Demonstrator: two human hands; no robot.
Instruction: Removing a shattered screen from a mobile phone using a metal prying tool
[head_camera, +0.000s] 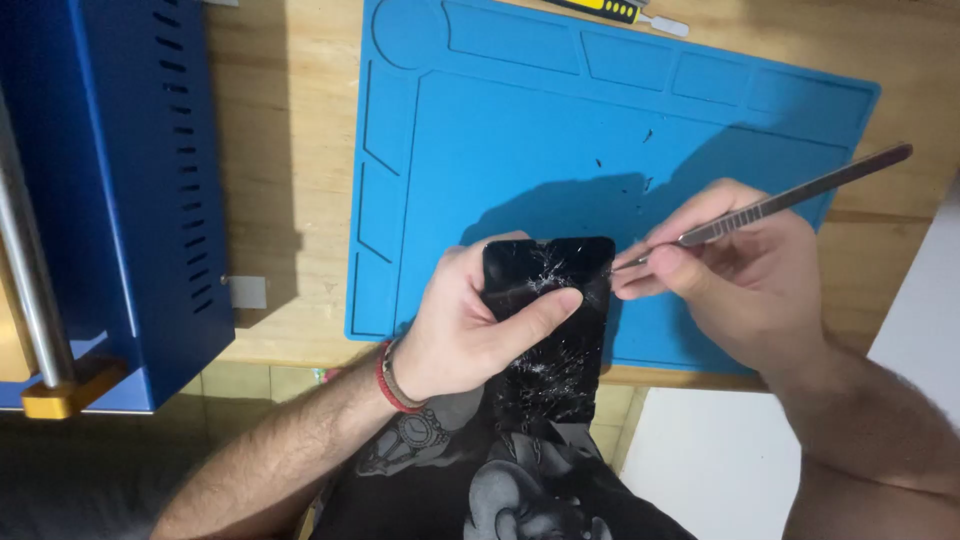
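Observation:
My left hand (470, 325) grips a black phone (550, 335) with a badly cracked screen, thumb lying across the glass. The phone is held above the near edge of a blue work mat (500, 150). My right hand (730, 275) pinches a slim metal blade tool (790, 198), its handle slanting up to the right. The tool's tip touches the phone's upper right edge. A red band circles my left wrist.
A blue metal machine (110, 180) with vent slots and a steel rod stands at the left on the wooden table (290, 150). A yellow-and-black tool (615, 10) lies beyond the mat's far edge. Small dark fragments dot the mat.

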